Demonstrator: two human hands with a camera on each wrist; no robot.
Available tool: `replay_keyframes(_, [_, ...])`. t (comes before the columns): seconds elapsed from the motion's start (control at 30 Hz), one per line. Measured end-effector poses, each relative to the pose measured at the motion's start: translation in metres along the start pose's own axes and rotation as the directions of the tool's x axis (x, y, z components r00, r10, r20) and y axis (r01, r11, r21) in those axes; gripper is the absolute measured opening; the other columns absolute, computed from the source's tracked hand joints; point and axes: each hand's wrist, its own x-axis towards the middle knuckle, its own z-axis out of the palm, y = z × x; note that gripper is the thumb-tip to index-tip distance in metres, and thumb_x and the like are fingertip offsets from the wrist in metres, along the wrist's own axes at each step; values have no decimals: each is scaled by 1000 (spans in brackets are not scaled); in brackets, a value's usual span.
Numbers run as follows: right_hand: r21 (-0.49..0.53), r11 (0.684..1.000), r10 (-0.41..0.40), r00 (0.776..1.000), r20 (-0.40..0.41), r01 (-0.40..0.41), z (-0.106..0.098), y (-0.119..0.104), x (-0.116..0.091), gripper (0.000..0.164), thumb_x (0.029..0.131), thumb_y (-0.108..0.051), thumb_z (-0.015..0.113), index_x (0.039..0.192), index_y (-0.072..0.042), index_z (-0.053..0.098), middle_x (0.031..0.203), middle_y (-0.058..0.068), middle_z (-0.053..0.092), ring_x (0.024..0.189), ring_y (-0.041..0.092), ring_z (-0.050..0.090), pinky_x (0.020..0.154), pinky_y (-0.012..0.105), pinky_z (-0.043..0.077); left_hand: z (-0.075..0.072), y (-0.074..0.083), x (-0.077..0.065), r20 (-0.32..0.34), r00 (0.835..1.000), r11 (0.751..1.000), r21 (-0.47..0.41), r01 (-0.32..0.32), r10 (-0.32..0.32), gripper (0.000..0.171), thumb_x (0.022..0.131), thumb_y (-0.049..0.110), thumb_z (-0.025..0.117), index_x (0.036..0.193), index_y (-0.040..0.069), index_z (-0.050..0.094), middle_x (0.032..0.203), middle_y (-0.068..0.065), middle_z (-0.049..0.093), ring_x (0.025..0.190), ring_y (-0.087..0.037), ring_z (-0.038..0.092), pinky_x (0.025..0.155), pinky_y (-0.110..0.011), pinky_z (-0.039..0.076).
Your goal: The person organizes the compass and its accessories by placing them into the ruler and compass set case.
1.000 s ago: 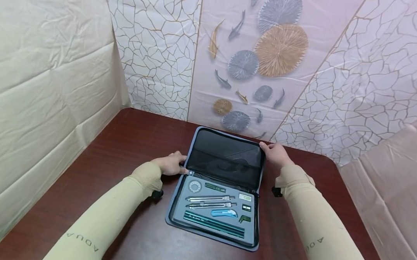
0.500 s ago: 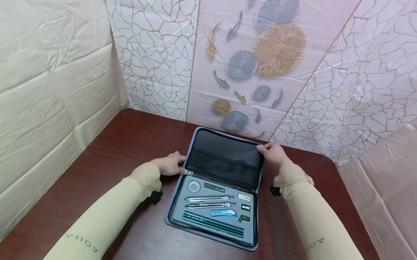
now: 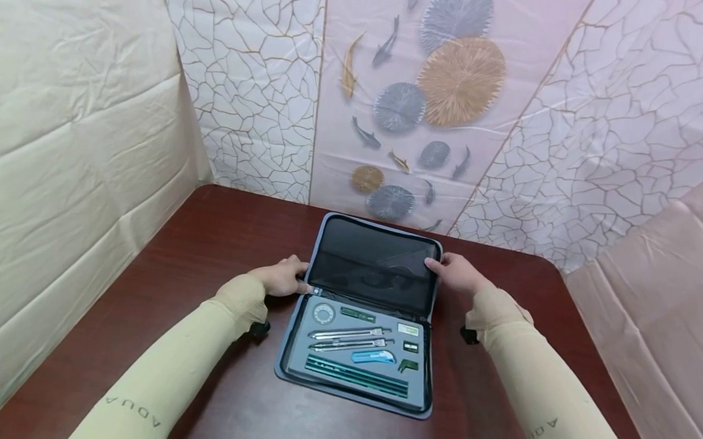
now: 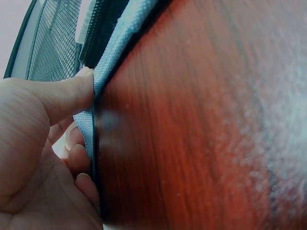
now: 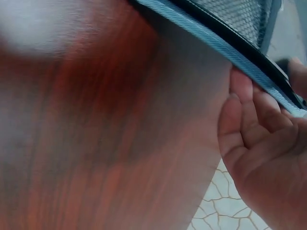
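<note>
A blue-grey zip case [image 3: 356,314] lies unfolded on the table, its black mesh-lined lid [image 3: 376,263] spread toward the wall. My left hand [image 3: 281,277] pinches the case's left edge by the fold, thumb on the inner side and fingertips beneath, as the left wrist view shows. At the lid's far right corner, my right hand [image 3: 458,274] grips the rim, thumb over the mesh and fingers under it. In the grey tray are a round dial [image 3: 324,313], two compasses [image 3: 349,339], a blue utility knife [image 3: 373,357], several green pencils [image 3: 356,375], an eraser [image 3: 408,329] and a sharpener [image 3: 410,346].
The dark red wooden table [image 3: 233,227] carries the case near its middle. Behind it hangs a patterned cloth wall [image 3: 262,111], close to the lid's far edge. Pale cloth [image 3: 85,123] bounds the left side, and another sheet stands at the right.
My right hand has slid a little down the lid's right edge, its thumb further over the mesh. The left hand keeps its hold. The head view has shifted slightly.
</note>
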Motion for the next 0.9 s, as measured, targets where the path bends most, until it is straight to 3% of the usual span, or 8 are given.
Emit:
replay_keyframes(0.13, [61,998,-5,998,56,1,6,5,-6,50,102,-39,48,126,4,52,94,12,67,92,33,62,85,46,47,0,1,-2,-5,1000,1000,4,4,-4,44,95,32,63,135,17,54,119,-7,42,112,-24,38,98,-41,35])
replay_keyframes(0.27, [84,996,-5,1000,15,3,14,11,-10,50,101,-42,49,126,2,53,93,11,68,89,31,63,86,46,46,0,2,-5,-6,1000,1000,-1,-7,7,42,95,31,62,134,17,54,119,-7,42,112,-25,37,97,-41,35])
replay_keyframes(0.43, [42,999,-1,1000,-25,2,20,17,-16,46,100,-45,49,107,-1,57,85,12,65,82,26,59,79,40,44,2,3,-6,-11,1000,1000,-7,-21,21,36,96,30,61,130,18,57,119,-7,41,111,-25,37,95,-40,35])
replay_keyframes(0.57, [35,999,9,999,39,-11,21,20,-24,36,100,-37,53,96,-1,56,86,13,64,80,25,61,73,37,49,3,2,-5,-21,1000,1000,-9,-21,21,40,96,31,61,133,17,55,120,-7,41,111,-24,37,95,-41,35])
replay_keyframes(0.73, [51,999,4,992,130,-11,24,22,-32,26,96,-27,62,99,-2,58,91,11,64,80,24,63,72,37,53,5,1,-4,-35,999,1000,-4,-15,15,44,96,32,62,136,15,53,121,-6,42,112,-24,38,96,-41,35])
replay_keyframes(0.9, [104,994,15,987,158,-32,29,23,-39,23,94,-21,66,100,-1,56,93,13,62,81,25,64,73,38,55,4,3,-5,-41,999,1000,-13,-4,3,42,95,33,63,133,16,55,121,-7,42,112,-25,38,95,-42,35])
